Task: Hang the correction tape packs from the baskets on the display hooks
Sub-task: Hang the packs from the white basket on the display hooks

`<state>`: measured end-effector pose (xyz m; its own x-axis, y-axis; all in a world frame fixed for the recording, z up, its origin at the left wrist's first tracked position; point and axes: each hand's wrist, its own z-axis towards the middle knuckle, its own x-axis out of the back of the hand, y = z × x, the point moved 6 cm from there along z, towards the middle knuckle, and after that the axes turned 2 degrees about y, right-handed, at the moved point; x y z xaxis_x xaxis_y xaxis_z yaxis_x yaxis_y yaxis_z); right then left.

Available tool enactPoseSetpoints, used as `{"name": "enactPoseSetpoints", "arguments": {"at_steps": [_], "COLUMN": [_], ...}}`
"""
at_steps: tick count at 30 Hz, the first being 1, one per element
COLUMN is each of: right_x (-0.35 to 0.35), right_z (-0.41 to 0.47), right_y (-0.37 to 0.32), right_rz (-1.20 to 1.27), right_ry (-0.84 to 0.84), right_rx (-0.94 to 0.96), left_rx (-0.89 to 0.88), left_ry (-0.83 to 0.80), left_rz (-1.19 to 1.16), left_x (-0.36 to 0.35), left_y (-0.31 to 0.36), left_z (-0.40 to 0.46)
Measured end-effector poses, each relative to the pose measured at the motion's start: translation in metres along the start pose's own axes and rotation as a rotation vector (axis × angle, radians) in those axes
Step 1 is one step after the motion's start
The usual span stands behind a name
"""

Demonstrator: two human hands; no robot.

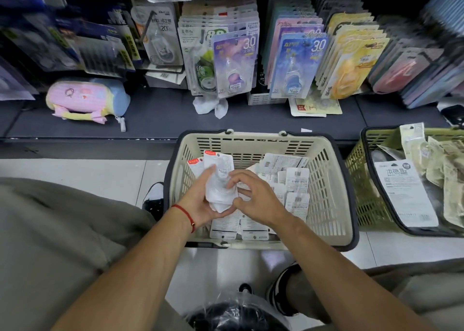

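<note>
A beige basket (329, 180) on the floor holds several white correction tape packs (296, 180), most lying face down. Over its left half, my left hand (200, 202) grips a small stack of white packs (218, 177) with red-topped cards, held upright. My right hand (253, 197) rests against the right side of that stack, fingers curled on its lower edge. Rows of correction tape packs hang on display hooks above the shelf: purple ones (236, 64), blue ones (298, 64) and yellow ones (351, 69).
A green basket (361, 180) at the right holds more packs, one large white one (404, 192) on top. A pink and blue pencil case (82, 99) and crumpled white paper (211, 105) lie on the dark shelf. My knees and shoe flank the beige basket.
</note>
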<state>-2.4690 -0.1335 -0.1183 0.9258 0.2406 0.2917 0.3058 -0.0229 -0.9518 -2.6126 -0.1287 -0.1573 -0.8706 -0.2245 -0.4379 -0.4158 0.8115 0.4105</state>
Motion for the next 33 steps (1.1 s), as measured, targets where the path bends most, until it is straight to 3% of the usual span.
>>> {"name": "enactPoseSetpoints", "arguments": {"at_steps": [3,5,9,13,16,19,24,26,31,33], "right_x": [0.008,0.016,-0.013,-0.036,-0.028,0.009,0.069,0.070,0.045,0.048], "right_z": [0.015,0.021,0.026,0.027,0.027,0.026,0.013,0.010,0.000,0.000], "right_y": [0.016,0.037,0.082,0.093,0.096,0.082,0.008,-0.026,-0.070,-0.078], "right_rz": [0.098,-0.068,-0.603,-0.718,-0.597,-0.374,-0.091,-0.065,-0.084,-0.043], "right_ry": [0.158,0.232,-0.187,-0.218,-0.159,0.076,0.543,0.558,0.349,0.388], "right_rx": [-0.158,-0.269,-0.329,-0.255,-0.306,-0.355,-0.111,0.010,0.236,0.255], "left_rx": [-0.075,-0.117,-0.191,-0.279,-0.333,-0.391,-0.439,-0.425,-0.396,-0.439], "left_ry": [0.111,0.182,0.248,0.261,0.243,0.265,0.196,0.128,-0.098,-0.152], "left_rz": [0.151,0.176,0.130,0.117,0.109,0.102,0.076,0.067,0.009,-0.017], "left_x": [0.007,0.013,0.028,0.039,0.039,0.035,0.010,-0.007,-0.048,-0.059], "left_y": [0.003,0.006,0.013,0.023,0.029,0.032,0.032,0.030,0.034,0.041], "left_z": [0.001,-0.001,-0.009,-0.018,-0.023,-0.025,-0.027,-0.030,-0.042,-0.051]}}
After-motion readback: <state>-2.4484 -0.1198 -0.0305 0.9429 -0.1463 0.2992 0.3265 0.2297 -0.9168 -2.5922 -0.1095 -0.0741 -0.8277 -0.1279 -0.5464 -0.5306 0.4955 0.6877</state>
